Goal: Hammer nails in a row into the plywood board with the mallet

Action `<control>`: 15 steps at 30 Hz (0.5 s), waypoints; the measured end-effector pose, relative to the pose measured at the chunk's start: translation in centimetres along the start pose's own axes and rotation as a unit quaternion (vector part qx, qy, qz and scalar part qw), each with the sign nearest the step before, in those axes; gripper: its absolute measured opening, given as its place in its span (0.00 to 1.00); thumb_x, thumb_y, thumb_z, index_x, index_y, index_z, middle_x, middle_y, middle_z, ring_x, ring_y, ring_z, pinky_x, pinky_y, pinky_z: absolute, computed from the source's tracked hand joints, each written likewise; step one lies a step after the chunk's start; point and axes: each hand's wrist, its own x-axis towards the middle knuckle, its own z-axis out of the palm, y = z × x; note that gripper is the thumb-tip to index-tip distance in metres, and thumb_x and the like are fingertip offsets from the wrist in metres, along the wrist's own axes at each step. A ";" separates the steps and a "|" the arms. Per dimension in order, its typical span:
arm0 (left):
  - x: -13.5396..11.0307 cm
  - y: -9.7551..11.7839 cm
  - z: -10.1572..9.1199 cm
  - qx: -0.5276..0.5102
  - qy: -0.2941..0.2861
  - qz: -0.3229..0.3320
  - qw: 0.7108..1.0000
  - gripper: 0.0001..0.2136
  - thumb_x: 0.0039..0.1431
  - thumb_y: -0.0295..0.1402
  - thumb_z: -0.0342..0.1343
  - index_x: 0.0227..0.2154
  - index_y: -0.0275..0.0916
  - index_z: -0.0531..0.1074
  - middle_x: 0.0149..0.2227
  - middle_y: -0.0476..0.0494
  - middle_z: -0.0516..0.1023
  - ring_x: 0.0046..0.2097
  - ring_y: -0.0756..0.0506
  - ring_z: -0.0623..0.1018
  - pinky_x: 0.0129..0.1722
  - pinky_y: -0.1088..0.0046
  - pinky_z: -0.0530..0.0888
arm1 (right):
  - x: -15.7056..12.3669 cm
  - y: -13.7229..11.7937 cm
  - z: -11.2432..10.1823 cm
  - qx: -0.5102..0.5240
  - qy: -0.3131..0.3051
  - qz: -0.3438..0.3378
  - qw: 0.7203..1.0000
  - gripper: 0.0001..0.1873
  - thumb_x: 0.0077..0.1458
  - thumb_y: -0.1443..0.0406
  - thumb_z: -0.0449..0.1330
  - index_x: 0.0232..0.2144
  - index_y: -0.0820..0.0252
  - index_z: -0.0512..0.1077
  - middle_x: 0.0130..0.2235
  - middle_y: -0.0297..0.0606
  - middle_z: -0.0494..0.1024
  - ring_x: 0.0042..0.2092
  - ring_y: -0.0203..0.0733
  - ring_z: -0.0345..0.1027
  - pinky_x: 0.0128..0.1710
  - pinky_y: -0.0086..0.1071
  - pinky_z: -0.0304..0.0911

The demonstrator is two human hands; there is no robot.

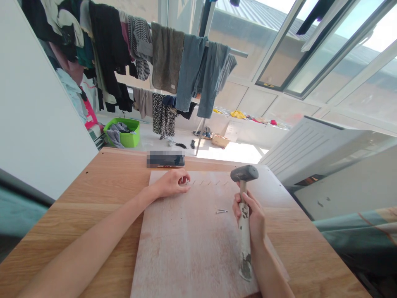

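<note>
My right hand (252,215) is wrapped around the worn, pale handle of a hammer (245,231), whose dark head is up above the board. On the wooden board (186,256), my left hand (173,182) rests near the far edge. Its thumb and fingers are pinched together around a nail (184,181), which is mostly hidden by the fingertips. Several thin nails (209,182) stand in a row from the left fingertips towards the hammer head. A few loose nails (221,211) lie on the board left of the hammer handle.
The board lies on a wooden table (102,194). A phone (167,159) is at the table's far edge, beyond my left hand. Behind the table are a green basket (133,138) with cloth and a rack of hanging clothes (167,58). A white ridged panel (297,149) stands at right.
</note>
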 end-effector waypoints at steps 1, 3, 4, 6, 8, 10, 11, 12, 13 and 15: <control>0.0 0.0 0.0 0.001 0.001 0.000 1.000 0.07 0.53 0.33 0.62 0.34 0.38 0.74 0.29 0.51 0.71 0.30 0.50 0.71 0.33 0.74 0.68 | 0.0 0.0 0.0 0.002 0.000 -0.002 1.000 0.16 0.55 0.59 0.65 0.45 0.57 0.76 0.29 0.27 0.69 0.17 0.26 0.56 0.11 0.21 0.49; 0.0 -0.1 0.0 0.004 0.000 0.001 1.000 0.07 0.52 0.33 0.62 0.34 0.38 0.74 0.29 0.52 0.71 0.31 0.50 0.71 0.33 0.74 0.68 | 0.1 0.1 -0.1 0.006 0.001 -0.007 1.000 0.16 0.55 0.59 0.65 0.46 0.57 0.76 0.28 0.27 0.69 0.17 0.26 0.57 0.11 0.21 0.50; 0.0 -0.1 0.0 0.006 0.000 0.001 1.000 0.07 0.52 0.33 0.62 0.34 0.38 0.74 0.29 0.52 0.71 0.31 0.50 0.71 0.33 0.74 0.68 | 0.1 0.1 -0.2 0.007 0.001 -0.010 1.000 0.16 0.54 0.59 0.65 0.46 0.57 0.76 0.28 0.27 0.69 0.17 0.26 0.57 0.12 0.21 0.51; 0.0 -0.1 0.0 0.008 0.002 0.001 1.000 0.07 0.53 0.33 0.62 0.34 0.38 0.74 0.29 0.52 0.71 0.31 0.50 0.71 0.33 0.74 0.68 | 0.2 0.2 -0.2 0.009 0.001 -0.012 1.000 0.17 0.54 0.59 0.65 0.46 0.57 0.76 0.28 0.27 0.69 0.17 0.26 0.57 0.12 0.21 0.51; 0.1 0.0 0.0 0.006 0.002 -0.002 1.000 0.07 0.53 0.34 0.62 0.34 0.38 0.74 0.29 0.52 0.71 0.30 0.50 0.71 0.33 0.74 0.68 | 0.2 0.3 -0.3 0.009 0.000 -0.007 1.000 0.16 0.55 0.59 0.65 0.46 0.57 0.76 0.28 0.27 0.69 0.17 0.26 0.57 0.11 0.21 0.50; 0.1 0.0 0.1 0.002 0.002 -0.005 1.000 0.07 0.53 0.34 0.62 0.34 0.38 0.74 0.29 0.52 0.70 0.30 0.50 0.71 0.33 0.74 0.68 | 0.2 0.3 -0.3 0.009 0.000 -0.006 1.000 0.16 0.55 0.60 0.65 0.45 0.57 0.76 0.28 0.27 0.69 0.17 0.26 0.57 0.11 0.21 0.49; 0.1 0.0 0.1 0.000 0.001 -0.005 1.000 0.07 0.52 0.34 0.62 0.34 0.38 0.74 0.29 0.52 0.70 0.30 0.50 0.71 0.33 0.74 0.68 | 0.2 0.3 -0.4 0.008 0.000 -0.006 1.000 0.16 0.55 0.60 0.65 0.45 0.57 0.76 0.29 0.27 0.69 0.17 0.26 0.57 0.11 0.21 0.49; 0.1 0.0 0.1 0.000 0.001 -0.006 1.000 0.08 0.52 0.34 0.62 0.34 0.38 0.74 0.29 0.52 0.70 0.30 0.50 0.71 0.33 0.74 0.68 | 0.2 0.3 -0.4 0.008 -0.001 -0.007 1.000 0.16 0.55 0.60 0.64 0.45 0.57 0.75 0.29 0.27 0.69 0.17 0.26 0.57 0.11 0.21 0.49; 0.1 0.0 0.1 0.000 0.001 -0.006 1.000 0.08 0.52 0.34 0.62 0.34 0.38 0.74 0.29 0.52 0.70 0.30 0.50 0.71 0.33 0.74 0.68 | 0.2 0.3 -0.4 0.008 -0.002 -0.007 1.000 0.16 0.55 0.60 0.64 0.45 0.57 0.75 0.29 0.27 0.69 0.17 0.26 0.57 0.11 0.21 0.49; 0.1 0.0 0.1 0.002 0.001 -0.007 1.000 0.07 0.52 0.33 0.62 0.34 0.38 0.74 0.29 0.52 0.70 0.30 0.50 0.71 0.33 0.74 0.68 | 0.3 0.3 -0.4 0.007 -0.005 -0.008 1.000 0.15 0.55 0.60 0.64 0.45 0.57 0.76 0.29 0.27 0.69 0.17 0.26 0.57 0.11 0.21 0.49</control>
